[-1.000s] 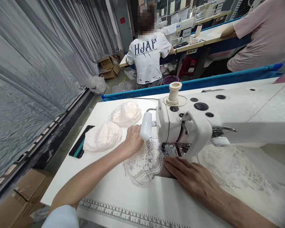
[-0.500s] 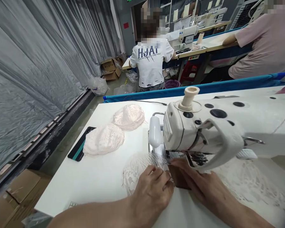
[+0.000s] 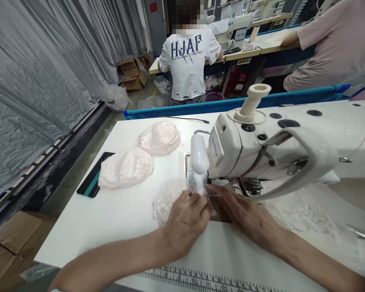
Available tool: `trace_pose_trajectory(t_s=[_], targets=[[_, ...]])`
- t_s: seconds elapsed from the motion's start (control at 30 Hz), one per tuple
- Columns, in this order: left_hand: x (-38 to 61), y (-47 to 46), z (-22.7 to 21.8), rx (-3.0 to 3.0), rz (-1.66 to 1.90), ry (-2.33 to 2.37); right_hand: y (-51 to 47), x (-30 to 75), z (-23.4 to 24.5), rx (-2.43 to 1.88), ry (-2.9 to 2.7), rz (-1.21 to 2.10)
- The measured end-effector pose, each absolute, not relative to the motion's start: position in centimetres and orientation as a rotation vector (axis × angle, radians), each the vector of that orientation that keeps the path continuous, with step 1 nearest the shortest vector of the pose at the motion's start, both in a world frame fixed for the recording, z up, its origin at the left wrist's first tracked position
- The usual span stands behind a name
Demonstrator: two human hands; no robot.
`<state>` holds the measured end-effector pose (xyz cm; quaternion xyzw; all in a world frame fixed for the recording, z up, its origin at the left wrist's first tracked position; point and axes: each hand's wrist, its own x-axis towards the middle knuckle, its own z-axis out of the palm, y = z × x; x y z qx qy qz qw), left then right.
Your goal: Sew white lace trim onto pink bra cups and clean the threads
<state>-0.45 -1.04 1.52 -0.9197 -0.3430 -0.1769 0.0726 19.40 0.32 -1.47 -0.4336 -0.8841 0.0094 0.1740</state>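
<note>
A white lace piece [image 3: 166, 198], cup-shaped with loose threads at its edge, lies partly under the head of a white sewing machine [image 3: 228, 152]. My left hand [image 3: 187, 223] is closed on it, with curled fingers gripping its right side. From the right, my right hand [image 3: 243, 209] reaches under the machine head, its fingers pressed together at the edge of the lace beside the needle area. Shade and the machine partly hide those fingertips. Between the hands shows a brown plate [image 3: 220, 213]. More white lace [image 3: 307, 211] lies beyond my right forearm.
Two stacks of lace cups [image 3: 159, 138] [image 3: 126, 168] lie at left, one partly over a black-and-green case [image 3: 89, 184]. A printed ruler [image 3: 182, 278] runs along the front edge. Metal scissors or tweezers [image 3: 361, 234] lie at right. Two people sit beyond a blue cloth trough [image 3: 170, 110].
The camera view has shifted, bringing the front-edge ruler and the metal tool at right into view. Both hands keep their places on the lace by the needle area.
</note>
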Motion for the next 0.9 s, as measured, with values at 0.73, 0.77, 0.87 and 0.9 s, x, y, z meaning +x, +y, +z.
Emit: trace_pose_trajectory(t_s=[0.73,0.77,0.87,0.9], targets=[[-0.7,-0.2,1.2,-2.708,-0.541,-1.114,-0.3,20.4,0.2,-0.831,-2.489,0.028],[-0.7,-0.2,1.2,-2.711,-0.536,-1.116,-0.4,20.4,0.2,-0.812,-2.489,0.021],[-0.6,-0.3,1.2,-2.722,-0.522,-1.115,-0.4,20.2,0.1,-0.763,-2.491,0.053],[-0.6,-0.3,1.2,-2.724,-0.519,-1.114,-0.4,20.2,0.1,-0.758,-2.493,0.07]])
